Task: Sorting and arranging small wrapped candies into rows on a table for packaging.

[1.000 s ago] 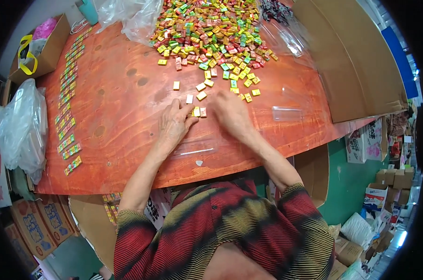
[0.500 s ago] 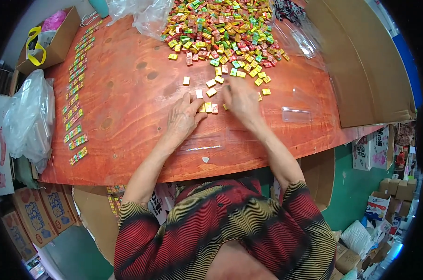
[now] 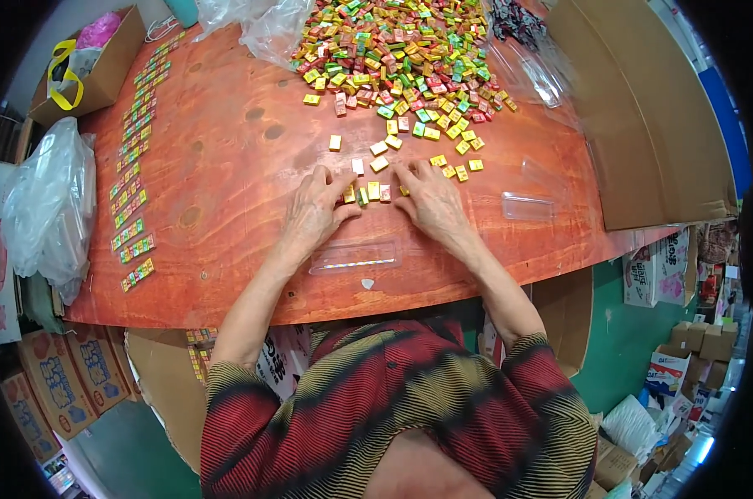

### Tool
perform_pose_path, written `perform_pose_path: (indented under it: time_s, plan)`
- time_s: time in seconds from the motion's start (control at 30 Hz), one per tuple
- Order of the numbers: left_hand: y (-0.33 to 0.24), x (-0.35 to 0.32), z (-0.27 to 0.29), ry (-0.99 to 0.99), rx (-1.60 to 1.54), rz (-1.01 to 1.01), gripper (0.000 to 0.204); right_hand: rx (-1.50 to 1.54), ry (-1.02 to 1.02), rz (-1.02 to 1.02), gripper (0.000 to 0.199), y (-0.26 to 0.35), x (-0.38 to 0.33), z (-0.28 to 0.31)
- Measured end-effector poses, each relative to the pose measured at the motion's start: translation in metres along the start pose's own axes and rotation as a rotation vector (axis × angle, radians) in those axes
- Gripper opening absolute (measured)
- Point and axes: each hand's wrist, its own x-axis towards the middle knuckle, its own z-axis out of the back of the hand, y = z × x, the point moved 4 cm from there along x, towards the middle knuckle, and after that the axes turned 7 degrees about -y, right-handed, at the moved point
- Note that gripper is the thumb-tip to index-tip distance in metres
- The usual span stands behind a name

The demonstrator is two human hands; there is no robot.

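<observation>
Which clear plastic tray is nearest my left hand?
The clear rectangular plastic tray, just nearer you than your left hand; another similar tray lies past your right hand.

From my remote station I saw a red-orange worktop with dark knots in its grain. Green floor showed to its right and below its left front corner. A pale grey wall rose beyond its far left corner. Brown cartons stood below its left end; boxes crowded well to its right, near bright bluish-white light.
</observation>
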Motion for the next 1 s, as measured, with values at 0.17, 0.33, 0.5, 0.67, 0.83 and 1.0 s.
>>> perform_pose_path:
  time_s: [0.17, 0.33, 0.5, 0.67, 0.83, 1.0]
  plan:
    - [-0.005, 0.005, -0.008, 0.015, -0.012, -0.009, 0.040, -0.034, 0.038, -0.014, 0.027, -0.021, -0.007, -0.007]
    - [-0.008, 0.006, -0.012, -0.037, 0.048, 0.028, 0.032, -0.046, -0.025, -0.164, 0.025, -0.008, -0.006, -0.012]
    - [-0.001, 0.003, -0.007, -0.031, 0.037, 0.048, 0.031, -0.114, -0.069, -0.105, 0.024, 0.005, 0.002, 0.003]
    - [0.000, 0.005, -0.005, -0.006, 0.014, 0.017, 0.036, 0.062, -0.050, 0.195, 0.023, 0.027, 0.015, -0.025]
    - [0.002, 0.000, -0.004, 0.009, -0.001, 0.026, 0.040, 0.060, -0.116, 0.189, 0.030, 0.025, 0.010, -0.017]
    - [0.001, 0.002, -0.003, -0.006, 0.004, -0.033, 0.044, 0.164, 0.030, 0.067, 0.050, 0.004, 0.002, 0.003]
